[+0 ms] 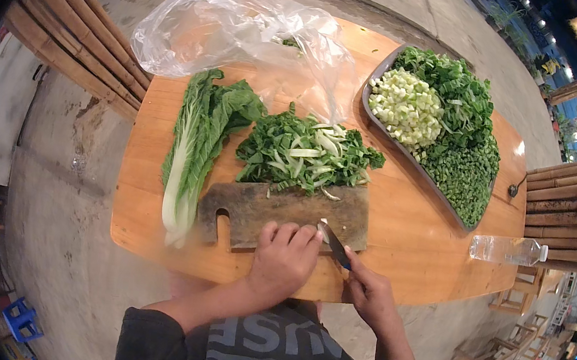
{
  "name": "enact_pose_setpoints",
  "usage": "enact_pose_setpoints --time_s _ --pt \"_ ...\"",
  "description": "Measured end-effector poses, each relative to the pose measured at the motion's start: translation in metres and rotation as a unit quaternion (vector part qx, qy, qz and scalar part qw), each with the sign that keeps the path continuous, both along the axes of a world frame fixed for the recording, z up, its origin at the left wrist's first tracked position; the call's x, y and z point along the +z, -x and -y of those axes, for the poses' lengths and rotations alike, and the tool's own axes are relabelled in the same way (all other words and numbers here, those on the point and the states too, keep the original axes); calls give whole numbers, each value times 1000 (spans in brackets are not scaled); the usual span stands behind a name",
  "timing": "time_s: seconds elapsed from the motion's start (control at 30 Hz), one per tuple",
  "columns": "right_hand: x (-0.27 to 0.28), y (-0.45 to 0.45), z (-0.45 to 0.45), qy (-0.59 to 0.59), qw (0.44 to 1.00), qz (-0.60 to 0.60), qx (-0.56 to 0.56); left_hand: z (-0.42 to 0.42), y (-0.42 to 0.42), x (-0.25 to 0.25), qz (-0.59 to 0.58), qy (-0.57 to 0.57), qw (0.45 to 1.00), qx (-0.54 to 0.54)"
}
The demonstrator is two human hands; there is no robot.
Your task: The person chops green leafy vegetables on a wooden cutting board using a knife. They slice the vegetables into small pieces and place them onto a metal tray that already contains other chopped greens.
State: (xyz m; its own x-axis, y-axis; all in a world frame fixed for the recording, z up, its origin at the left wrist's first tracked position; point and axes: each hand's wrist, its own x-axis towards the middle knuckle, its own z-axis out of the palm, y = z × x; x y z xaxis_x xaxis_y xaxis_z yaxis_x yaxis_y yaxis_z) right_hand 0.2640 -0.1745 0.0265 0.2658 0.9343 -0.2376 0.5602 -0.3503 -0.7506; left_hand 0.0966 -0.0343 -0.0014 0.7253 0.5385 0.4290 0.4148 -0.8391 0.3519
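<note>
My right hand (pixel 373 292) grips a kitchen knife (pixel 335 244) whose blade rests at the edge of a small white stem piece (pixel 323 229) on the wooden cutting board (pixel 284 214). Curled fingertips of my left hand (pixel 285 257) press down on the board just left of the blade, and what lies under them is mostly hidden. Chopped leafy greens with pale stem strips (pixel 307 153) are heaped over the board's far edge. Left of the board lies a whole head of leafy greens (pixel 187 158), its white stem end towards me.
A dark tray (pixel 419 157) at the right holds diced pale green vegetable (pixel 406 108), shredded leaves (pixel 466 93) and finely cut greens (pixel 462 173). A clear plastic bag (pixel 241 36) covers the far left of the wooden table (pixel 418 259). A plastic bottle (pixel 504 249) lies at the right edge.
</note>
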Motion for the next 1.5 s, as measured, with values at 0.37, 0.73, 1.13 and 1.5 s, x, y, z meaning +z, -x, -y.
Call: enact_pose_setpoints --time_s 0.37,0.73,1.13,1.5 --pt "-7 -16 24 -77 994 -28 -75 -8 1 -3 74 88 993 -7" --pt "-32 -20 25 -114 924 -287 -227 -48 -10 17 -26 -9 989 -148" --pt "-40 -24 30 -161 896 -356 -212 -50 -11 23 -101 -74 965 -230" --pt "-36 -25 30 -170 876 -401 -209 -44 -17 32 -94 -41 975 -199"
